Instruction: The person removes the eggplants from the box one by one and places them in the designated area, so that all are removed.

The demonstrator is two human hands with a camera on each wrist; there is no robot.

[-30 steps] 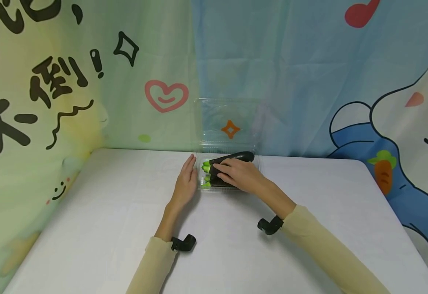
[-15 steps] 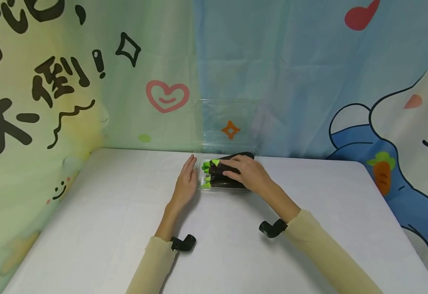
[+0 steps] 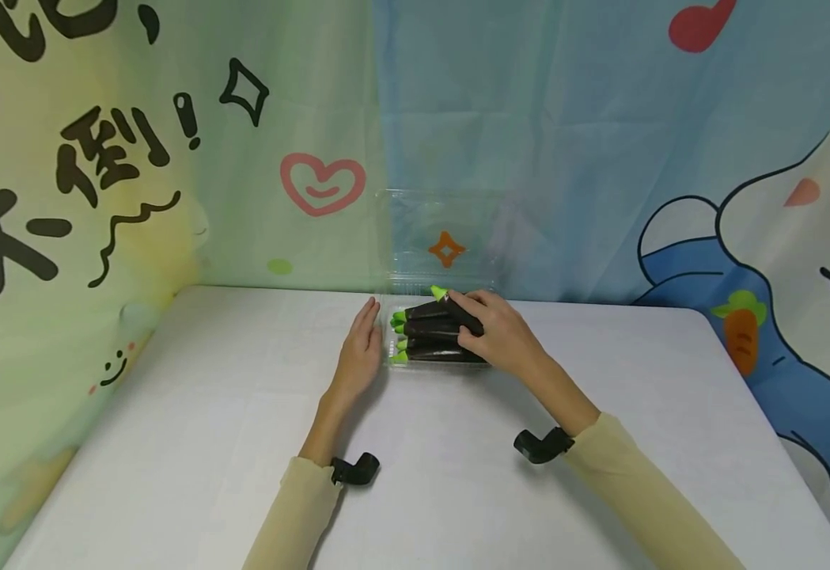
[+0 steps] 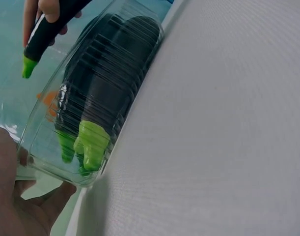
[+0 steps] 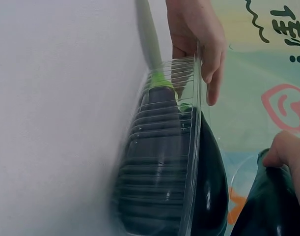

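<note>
In the head view my right hand (image 3: 505,336) grips a dark eggplant (image 3: 464,315) with a bright green stem end, tilted above the other eggplants (image 3: 432,348). These lie side by side in a clear plastic clamshell box (image 4: 56,173), their green ends toward the left. My left hand (image 3: 360,360) rests against the box's left end with its fingers extended. The left wrist view shows the left fingers (image 4: 59,196) touching that end, and the held eggplant (image 4: 41,37) apart from the box. My right palm hides part of the held eggplant in the head view.
The box's transparent lid (image 3: 446,214) stands raised at the back, before a printed curtain (image 3: 564,158). A white-covered table (image 3: 244,412) lies beneath everything, its back edge just behind the box. Each wrist carries a black camera mount (image 3: 543,446).
My right hand has taken hold of one eggplant among those in the box and raised it, moving slightly right. Its green end now points up and left. The left hand has stayed in place.
</note>
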